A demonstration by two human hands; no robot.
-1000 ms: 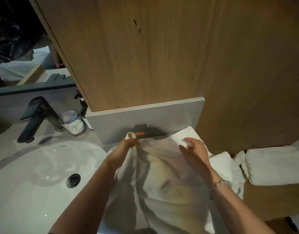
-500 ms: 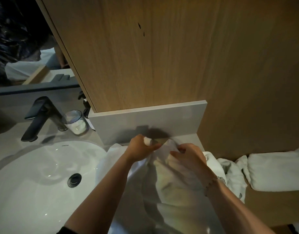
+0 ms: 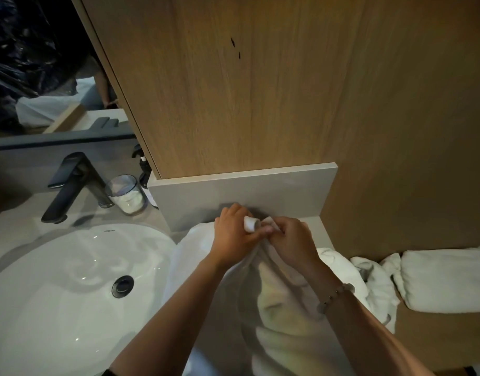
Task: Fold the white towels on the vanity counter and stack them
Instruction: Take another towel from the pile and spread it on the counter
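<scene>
A wood wall panel (image 3: 260, 90) fills the upper half of the view and runs straight down to the back of the counter (image 3: 319, 226), closing off the far side. To its left hangs a mirror (image 3: 43, 63). The white sink (image 3: 57, 280) takes up the left of the counter, its rim just beside the towel (image 3: 282, 308), which drapes over the counter's near part and hangs down toward the person. On the right, past the counter's end edge, a folded towel (image 3: 445, 280) lies on a wooden ledge (image 3: 437, 337), with a crumpled towel (image 3: 377, 280) between it and the draped one, touching both. A low grey backboard (image 3: 247, 191) stands along the counter's rear edge; a narrow bare strip of counter shows between it and the towels.

A black tap (image 3: 70, 183) stands behind the sink. The left hand (image 3: 233, 232) and the right hand (image 3: 290, 240) meet just in front of the backboard, knuckles touching. Each grip is clamped on a corner of the towel: the left pinches a small rolled corner, the right pinches the corner beside it, and the cloth gathers below them. A glass (image 3: 126, 195) stands right of the tap, a dark bottle (image 3: 145, 172) behind it against the panel's edge. The drain (image 3: 122, 286) sits in the sink's middle. A bead bracelet (image 3: 333, 294) circles the right wrist.
</scene>
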